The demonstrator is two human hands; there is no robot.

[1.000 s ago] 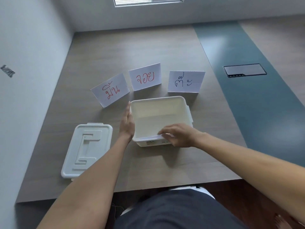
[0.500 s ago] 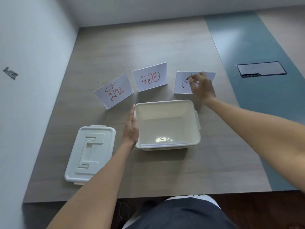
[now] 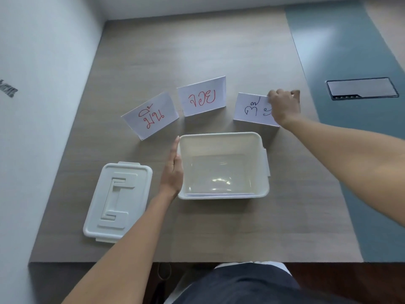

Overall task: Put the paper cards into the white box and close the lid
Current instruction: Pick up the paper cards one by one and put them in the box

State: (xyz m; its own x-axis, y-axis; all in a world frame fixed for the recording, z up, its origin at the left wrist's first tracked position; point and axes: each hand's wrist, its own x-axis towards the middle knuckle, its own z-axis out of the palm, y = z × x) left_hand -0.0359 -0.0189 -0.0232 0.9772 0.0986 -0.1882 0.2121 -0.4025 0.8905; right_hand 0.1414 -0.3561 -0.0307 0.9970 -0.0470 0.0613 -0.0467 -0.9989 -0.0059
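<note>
Nearest the person, at the left front of the wood-grain desk (image 3: 219, 227), lies the white rectangular plastic lid (image 3: 118, 201), flat, raised pattern up, long axis running front to back and tilted a little to the right.

Centre: the open white rectangular plastic box (image 3: 223, 165) stands upright and looks empty; its long axis runs left to right. The left hand (image 3: 173, 172) lies flat against the box's left wall, fingers extended, holding nothing, only bracing the box.

Beyond the box, three white folded paper cards stand tent-wise in a row, faces toward the person: the left card with red writing (image 3: 151, 116), angled; the middle card with red writing (image 3: 202, 96); and the right card with black writing (image 3: 252, 109).

The right hand (image 3: 283, 105) is closed on the upper right corner of the black-lettered card, fingers pinched over its top edge. Whether the card has left the desk cannot be told.

Key relation: the held card lies just behind the box's far right corner, long axis left to right, parallel to the box's long axis. Judgement: the carry is short, toward the person and slightly left; no large turn should be needed. The right hand is the nearer one to all of this.
</note>
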